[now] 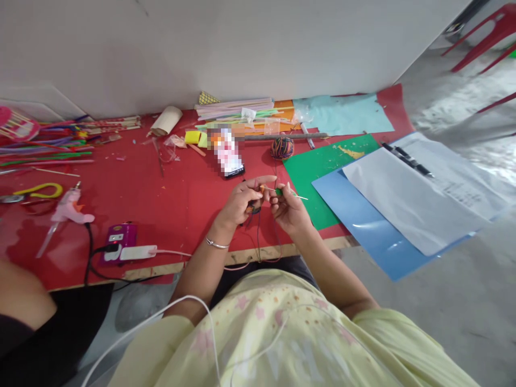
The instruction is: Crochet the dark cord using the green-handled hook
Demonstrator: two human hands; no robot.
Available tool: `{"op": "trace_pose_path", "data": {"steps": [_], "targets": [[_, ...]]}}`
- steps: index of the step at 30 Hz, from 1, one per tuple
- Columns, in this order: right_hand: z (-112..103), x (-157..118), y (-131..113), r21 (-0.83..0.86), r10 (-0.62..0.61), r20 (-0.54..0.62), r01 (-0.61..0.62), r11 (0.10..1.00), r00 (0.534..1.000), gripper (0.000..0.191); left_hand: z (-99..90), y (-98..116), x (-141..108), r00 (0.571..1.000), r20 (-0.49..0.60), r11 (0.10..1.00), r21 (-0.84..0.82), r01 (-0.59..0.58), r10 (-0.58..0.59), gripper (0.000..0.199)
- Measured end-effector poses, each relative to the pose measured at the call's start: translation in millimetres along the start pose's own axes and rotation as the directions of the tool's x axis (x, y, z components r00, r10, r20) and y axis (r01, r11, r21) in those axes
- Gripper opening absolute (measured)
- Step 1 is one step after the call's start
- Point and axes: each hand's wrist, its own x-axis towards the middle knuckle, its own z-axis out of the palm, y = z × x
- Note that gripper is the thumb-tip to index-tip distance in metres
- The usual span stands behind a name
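My right hand [292, 210] is closed round a thin crochet hook [301, 198] with a green grip, its pale end sticking out to the right. Pinched in my left hand [238, 203] is a small dark, multicoloured piece of crochet [253, 207], mostly hidden by the fingers. The hook's tip meets the work by an orange bit at the left fingertips. My left forefinger stretches out above it. Strands of yarn hang below the hands. Just beyond them on the table lies a multicoloured ball of yarn [282, 148].
A phone [229, 156] lies on the red table [161, 199]. Leftward are a glue gun [70, 209], yellow-handled scissors [42, 190] and a purple power socket [123, 236] with cables. Rightward are a green sheet [318, 177] and a blue folder [363, 220] with papers and pens. Another person's limb [24, 295] shows lower left.
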Motion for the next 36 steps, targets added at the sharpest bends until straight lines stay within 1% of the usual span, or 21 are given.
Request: {"op": "trace_pose_path", "data": {"steps": [4,6,8,11,14,17,20,23,26,30,33,36], "targets": [[3,1,-2,0.015,0.004,0.004,-0.004,1.000,1.000,0.025,-0.4,-4,1,0.997,-0.063,0.999,0.032,-0.038,0.039,0.041],[4,1,-3,0.018,0.002,0.003,-0.002,1.000,1.000,0.025,0.0,-4,1,0.996,-0.077,0.998,0.051,-0.045,0.048,0.041],[5,1,-3,0.032,-0.008,-0.004,0.008,0.999,1.000,0.026,1.3,-3,0,0.996,-0.063,0.996,0.060,-0.063,0.067,0.048],[5,2,0,0.032,-0.041,-0.034,0.042,0.999,0.999,0.029,5.2,-1,-1,0.996,-0.036,0.994,0.067,-0.083,0.085,0.068],[3,4,5,0.009,-0.076,-0.061,0.076,0.997,0.995,0.033,9.6,2,-2,0.996,-0.050,0.995,0.073,-0.075,0.078,0.083],[1,4,10,-0.042,-0.113,-0.045,0.111,0.993,0.993,0.038,11.9,5,-3,0.996,-0.072,0.997,0.048,-0.057,0.060,0.090],[0,2,13,-0.145,-0.196,-0.015,0.192,0.971,0.980,0.038,11.2,8,-3,0.998,-0.061,1.000,0.002,-0.025,0.025,0.092],[-3,0,13,-0.215,-0.293,0.020,0.291,0.932,0.956,0.036,8.3,10,-4,0.999,-0.039,1.000,-0.023,0.000,-0.001,0.089],[-9,-1,6,-0.281,-0.365,0.078,0.372,0.885,0.928,0.031,4.2,11,-5,1.000,-0.011,0.999,-0.037,0.019,-0.020,0.087],[-18,-2,-11,-0.434,-0.432,0.211,0.480,0.762,0.877,0.026,-1.7,11,-6,0.998,0.029,0.996,-0.065,0.056,-0.054,0.082],[-22,-4,-25,-0.512,-0.438,0.319,0.542,0.666,0.840,0.021,-4.7,10,-5,0.996,0.023,0.994,-0.061,0.086,-0.084,0.079],[-25,-4,-37,-0.558,-0.401,0.394,0.562,0.611,0.827,0.019,-6.2,10,-5,0.994,0.031,0.993,-0.058,0.103,-0.101,0.077]]}}
